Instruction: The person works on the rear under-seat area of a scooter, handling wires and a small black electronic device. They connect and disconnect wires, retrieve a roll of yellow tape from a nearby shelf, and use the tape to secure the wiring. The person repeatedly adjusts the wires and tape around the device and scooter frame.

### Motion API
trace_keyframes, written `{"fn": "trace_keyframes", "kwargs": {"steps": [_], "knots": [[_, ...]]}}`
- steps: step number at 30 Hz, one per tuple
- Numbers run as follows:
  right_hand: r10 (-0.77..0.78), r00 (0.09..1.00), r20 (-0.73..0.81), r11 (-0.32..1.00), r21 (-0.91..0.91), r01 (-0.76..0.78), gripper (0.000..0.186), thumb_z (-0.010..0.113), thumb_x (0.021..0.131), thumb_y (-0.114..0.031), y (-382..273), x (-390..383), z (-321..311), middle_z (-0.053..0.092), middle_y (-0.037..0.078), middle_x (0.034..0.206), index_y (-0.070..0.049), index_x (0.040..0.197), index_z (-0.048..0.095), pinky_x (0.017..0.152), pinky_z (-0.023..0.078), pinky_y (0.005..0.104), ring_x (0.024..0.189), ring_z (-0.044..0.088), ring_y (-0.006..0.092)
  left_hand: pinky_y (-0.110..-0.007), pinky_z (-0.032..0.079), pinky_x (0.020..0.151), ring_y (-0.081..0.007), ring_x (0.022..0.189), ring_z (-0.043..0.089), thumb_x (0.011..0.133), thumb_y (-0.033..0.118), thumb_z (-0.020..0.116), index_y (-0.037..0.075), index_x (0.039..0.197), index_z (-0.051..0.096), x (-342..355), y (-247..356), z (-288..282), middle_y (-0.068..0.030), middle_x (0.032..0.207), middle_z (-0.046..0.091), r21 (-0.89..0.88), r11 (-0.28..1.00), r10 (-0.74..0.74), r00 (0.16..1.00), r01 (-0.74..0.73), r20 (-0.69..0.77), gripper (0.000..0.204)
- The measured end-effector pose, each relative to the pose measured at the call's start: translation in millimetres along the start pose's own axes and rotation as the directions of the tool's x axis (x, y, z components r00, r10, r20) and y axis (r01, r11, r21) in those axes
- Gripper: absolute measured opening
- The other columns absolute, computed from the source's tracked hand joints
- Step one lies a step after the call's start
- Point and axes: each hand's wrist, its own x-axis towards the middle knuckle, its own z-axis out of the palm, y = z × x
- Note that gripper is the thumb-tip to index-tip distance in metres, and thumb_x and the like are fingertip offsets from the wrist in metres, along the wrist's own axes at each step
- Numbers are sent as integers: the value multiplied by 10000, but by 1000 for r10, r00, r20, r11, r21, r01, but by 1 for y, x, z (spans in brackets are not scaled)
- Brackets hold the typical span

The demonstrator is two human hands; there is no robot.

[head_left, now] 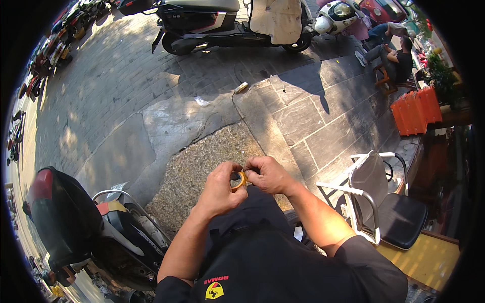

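Observation:
In front of my lap, my left hand (221,189) is closed around a small yellow ring that looks like a roll of tape (243,178). Its dark inner side faces partly toward me. Close against it on the right, my right hand (271,175) is closed, with thumb and forefinger pinched at the ring's edge. Whether a loose strip lies between those fingertips is too small to tell. Both hands nearly touch each other over my dark trousers (252,204).
A parked scooter (91,222) stands close at my left, another scooter (227,25) across the paving ahead. At my right is a metal-armed chair (401,214) with a black seat. Farther right are an orange barrier (414,112) and a seated person (399,63).

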Motion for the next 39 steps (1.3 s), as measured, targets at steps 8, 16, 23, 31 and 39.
{"fn": "trace_keyframes", "kwargs": {"steps": [8,16,23,31,39], "knots": [[-85,992,-88,992,85,93,120,633,847,-101,-14,202,-83,636,106,711,19,860,641,635,495,321,664,583,138,-369,525,741,-283,791,665,710,92,672,-26,970,599,217,-43,-62,-175,849,654,27,999,-43,998,41,52,295],[-141,986,-87,985,90,149,104,633,829,-87,2,443,-204,562,93,631,16,840,626,549,448,313,589,505,101,-314,487,652,-186,663,601,726,81,615,-28,875,595,473,-115,-98,-118,712,620,45,976,-215,975,212,61,185],[1,997,-83,999,54,3,162,664,827,-139,-2,564,-304,677,148,734,16,874,680,634,518,342,671,660,218,-304,486,621,-161,650,608,770,83,644,-21,837,617,641,-141,-103,-113,707,644,4,982,-186,978,187,96,126],[134,969,-207,991,18,-133,196,654,831,-151,45,715,-383,694,149,772,23,914,691,667,520,349,712,667,230,-370,506,586,-280,621,642,757,87,695,25,790,628,829,-222,-89,-149,710,637,46,999,-19,992,13,128,97],[447,875,-187,704,677,-216,132,572,895,-90,133,912,-402,583,22,682,2,827,638,526,438,248,581,518,80,-323,476,604,-233,660,597,734,-23,639,14,775,588,980,-357,-86,-101,732,591,119,980,170,983,-160,-71,75]]}}
